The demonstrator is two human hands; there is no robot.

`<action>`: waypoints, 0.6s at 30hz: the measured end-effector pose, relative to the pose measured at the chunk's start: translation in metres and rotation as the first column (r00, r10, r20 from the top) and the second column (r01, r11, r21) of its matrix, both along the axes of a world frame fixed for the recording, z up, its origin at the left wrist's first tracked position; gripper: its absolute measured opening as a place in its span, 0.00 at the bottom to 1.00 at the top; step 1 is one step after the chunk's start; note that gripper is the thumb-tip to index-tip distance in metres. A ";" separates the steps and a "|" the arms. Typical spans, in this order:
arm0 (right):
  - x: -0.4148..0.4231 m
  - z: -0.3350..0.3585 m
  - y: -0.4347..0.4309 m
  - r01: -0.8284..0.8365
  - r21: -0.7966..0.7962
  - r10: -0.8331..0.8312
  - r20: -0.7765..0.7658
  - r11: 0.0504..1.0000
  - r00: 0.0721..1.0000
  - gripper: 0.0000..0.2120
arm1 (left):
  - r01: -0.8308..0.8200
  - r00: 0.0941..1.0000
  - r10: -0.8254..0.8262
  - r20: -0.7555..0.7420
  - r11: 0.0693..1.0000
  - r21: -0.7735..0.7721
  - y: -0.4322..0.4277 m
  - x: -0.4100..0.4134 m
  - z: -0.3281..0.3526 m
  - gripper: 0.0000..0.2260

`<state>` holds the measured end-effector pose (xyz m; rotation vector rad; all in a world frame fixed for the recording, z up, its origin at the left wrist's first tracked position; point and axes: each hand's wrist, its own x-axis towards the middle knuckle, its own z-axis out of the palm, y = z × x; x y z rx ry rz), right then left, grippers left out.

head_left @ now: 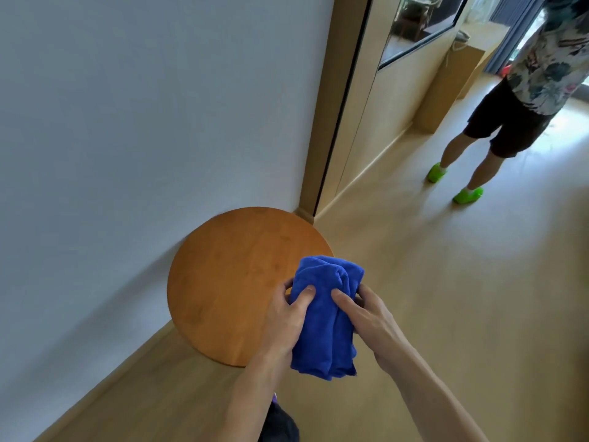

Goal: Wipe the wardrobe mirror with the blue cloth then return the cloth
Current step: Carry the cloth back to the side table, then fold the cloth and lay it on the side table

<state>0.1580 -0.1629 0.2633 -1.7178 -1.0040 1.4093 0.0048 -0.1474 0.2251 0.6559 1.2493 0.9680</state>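
**Bunch the cloth before wiping**

Lower centre of frame, left hand [288,317] and right hand [366,314] both grip the cloth [325,317] over the stool [229,282]. Fold it flat; the mirror [398,100] stands upper right.

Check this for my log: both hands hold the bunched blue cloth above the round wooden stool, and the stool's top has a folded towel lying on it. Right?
Not quite. The head view shows the left hand and right hand gripping the blue cloth above the round wooden stool, but the visible part of the stool's top is bare: no towel lies on it.
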 end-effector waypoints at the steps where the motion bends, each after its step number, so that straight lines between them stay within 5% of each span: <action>1: 0.003 0.001 0.014 -0.014 0.002 0.014 0.006 1.000 1.000 0.10 | -0.008 1.000 0.008 0.014 1.000 -0.006 0.012 0.003 0.001 0.13; 9: -0.006 -0.008 0.100 -0.118 -0.006 0.118 0.022 0.993 0.993 0.13 | -0.124 0.991 0.124 -0.041 0.992 -0.007 0.085 -0.004 -0.003 0.12; 18: -0.021 -0.031 0.188 -0.408 -0.064 0.413 0.106 0.911 0.905 0.14 | -0.416 0.907 0.408 -0.106 0.907 -0.068 0.123 -0.009 -0.020 0.14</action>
